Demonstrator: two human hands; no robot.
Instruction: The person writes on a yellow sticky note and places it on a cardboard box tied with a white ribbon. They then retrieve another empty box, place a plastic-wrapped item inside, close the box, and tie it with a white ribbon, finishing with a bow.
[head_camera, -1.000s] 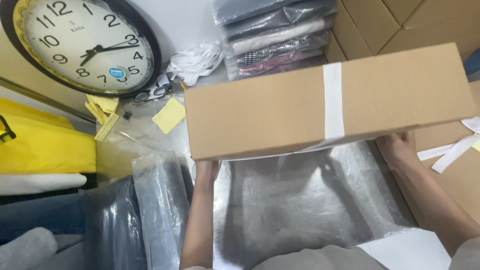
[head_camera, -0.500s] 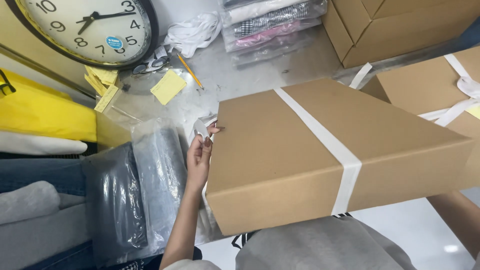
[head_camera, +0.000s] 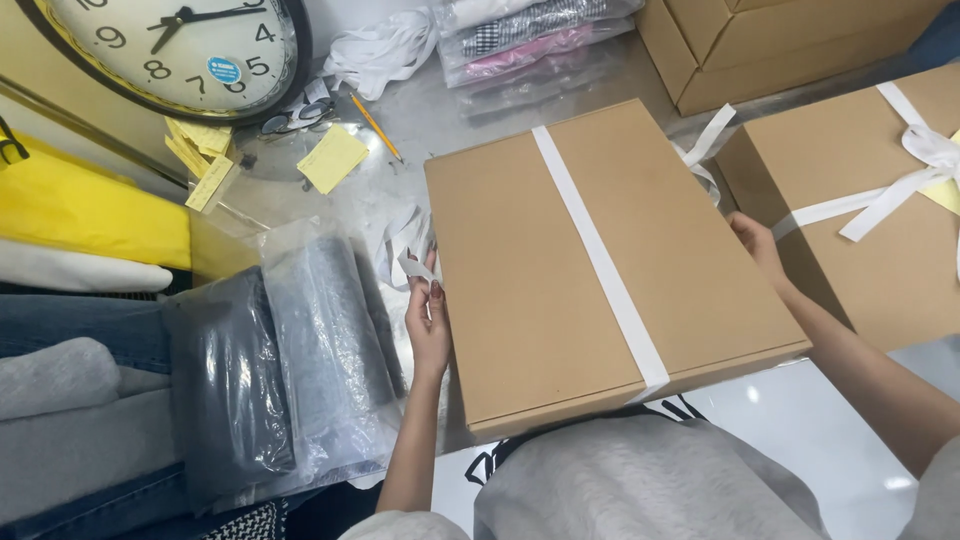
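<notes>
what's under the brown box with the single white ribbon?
The brown box is held at its sides by the left hand and right hand. Its near edge overlaps grey fabric and a white bag with black handles. Whatever lies beneath its middle is covered.

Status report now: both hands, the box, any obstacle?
Left hand and right hand grip cardboard box sides. White ribbon across lid. Bagged clothes beside left hand.
</notes>
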